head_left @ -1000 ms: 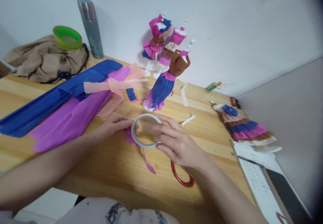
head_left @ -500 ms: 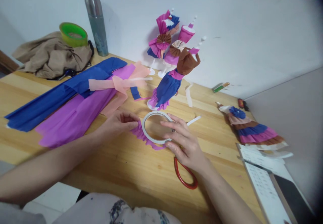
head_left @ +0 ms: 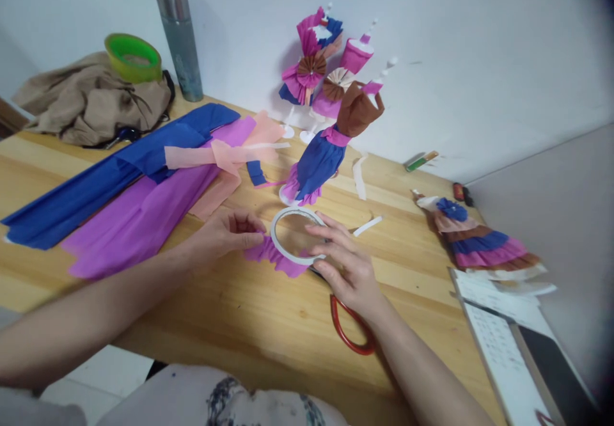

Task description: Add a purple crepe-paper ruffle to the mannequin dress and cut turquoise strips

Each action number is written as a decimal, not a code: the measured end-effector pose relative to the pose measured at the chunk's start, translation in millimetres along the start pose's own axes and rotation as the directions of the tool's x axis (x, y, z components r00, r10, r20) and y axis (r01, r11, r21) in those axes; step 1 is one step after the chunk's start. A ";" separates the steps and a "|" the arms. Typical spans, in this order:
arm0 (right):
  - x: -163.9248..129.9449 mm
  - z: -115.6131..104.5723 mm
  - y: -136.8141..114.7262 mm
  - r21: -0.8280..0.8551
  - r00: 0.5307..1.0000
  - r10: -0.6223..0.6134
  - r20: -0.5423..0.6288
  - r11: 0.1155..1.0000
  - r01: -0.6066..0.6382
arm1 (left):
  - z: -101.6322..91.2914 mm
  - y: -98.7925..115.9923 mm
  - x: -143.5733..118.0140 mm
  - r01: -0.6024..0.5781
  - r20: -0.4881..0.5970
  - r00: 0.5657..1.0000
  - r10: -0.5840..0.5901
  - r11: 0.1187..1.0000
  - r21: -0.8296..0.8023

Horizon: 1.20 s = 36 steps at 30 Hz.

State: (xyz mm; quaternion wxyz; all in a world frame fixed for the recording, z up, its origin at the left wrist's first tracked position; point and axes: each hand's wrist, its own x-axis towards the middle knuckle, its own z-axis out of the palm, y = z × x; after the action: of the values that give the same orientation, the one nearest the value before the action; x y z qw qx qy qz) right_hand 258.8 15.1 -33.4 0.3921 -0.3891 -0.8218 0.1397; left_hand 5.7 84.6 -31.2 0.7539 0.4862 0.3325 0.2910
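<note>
My left hand point(head_left: 233, 233) pinches one end of a gathered purple crepe paper strip point(head_left: 283, 263). A white roll of double-sided tape point(head_left: 279, 245) stands tilted over that strip, its rim against the paper. My right hand point(head_left: 345, 260) grips the roll's right side, with fingertips reaching into the ring. Beneath the right hand lie scissors with red handles point(head_left: 338, 331), partly covered by the hand. Just beyond the roll, a small dress form point(head_left: 320, 160) wears a brown, blue and purple paper dress.
Blue crepe paper point(head_left: 96, 183), purple crepe paper point(head_left: 144, 224) and peach strips point(head_left: 192, 157) spread across the left. Behind them stand a thermos point(head_left: 180, 48) and a green tape roll point(head_left: 134, 61) on brown cloth point(head_left: 91, 103). A layered paper dress point(head_left: 484, 240) lies right, near a notebook point(head_left: 503, 349).
The right end of the purple strip has drawn in toward the tape roll, and the strip looks more bunched. Both hands keep their holds. The view has shifted slightly.
</note>
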 end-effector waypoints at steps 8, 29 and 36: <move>3.1 -0.6 5.0 0.010 0.999 0.049 -0.015 0.999 -0.048 | -0.8 16.2 -5.1 -0.184 0.093 0.982 0.162 0.924 0.336; 32.6 -13.4 0.0 -0.125 0.997 -0.069 0.017 0.990 0.070 | -12.2 7.6 -3.9 -0.293 -0.092 0.854 0.512 0.620 0.728; 41.3 -11.3 1.4 -0.093 0.993 -0.091 0.074 0.991 0.097 | -7.0 17.8 -8.4 -0.469 0.202 0.821 0.534 0.430 0.772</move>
State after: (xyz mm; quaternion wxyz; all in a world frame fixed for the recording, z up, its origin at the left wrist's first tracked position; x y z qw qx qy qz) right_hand 252.0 46.1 -4.7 0.3502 -0.3632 -0.8582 0.0947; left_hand -6.9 88.3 -15.0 0.3226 0.8334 0.2933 0.3397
